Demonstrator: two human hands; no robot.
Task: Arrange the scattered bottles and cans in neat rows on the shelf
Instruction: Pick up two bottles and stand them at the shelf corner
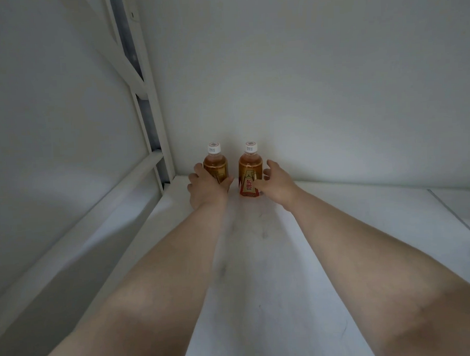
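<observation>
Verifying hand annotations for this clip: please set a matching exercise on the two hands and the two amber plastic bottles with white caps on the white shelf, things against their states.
Things
1. left hand
2. right hand
3. left amber plastic bottle with white cap
4. right amber plastic bottle with white cap

States
A. red lettered label in plain view
B. thumb on the red lettered label
C. lower body hidden behind a hand
D. grips the bottle nearer the white metal upright

Pairs: 1-D, 2-B, 3-C, 4-A
</observation>
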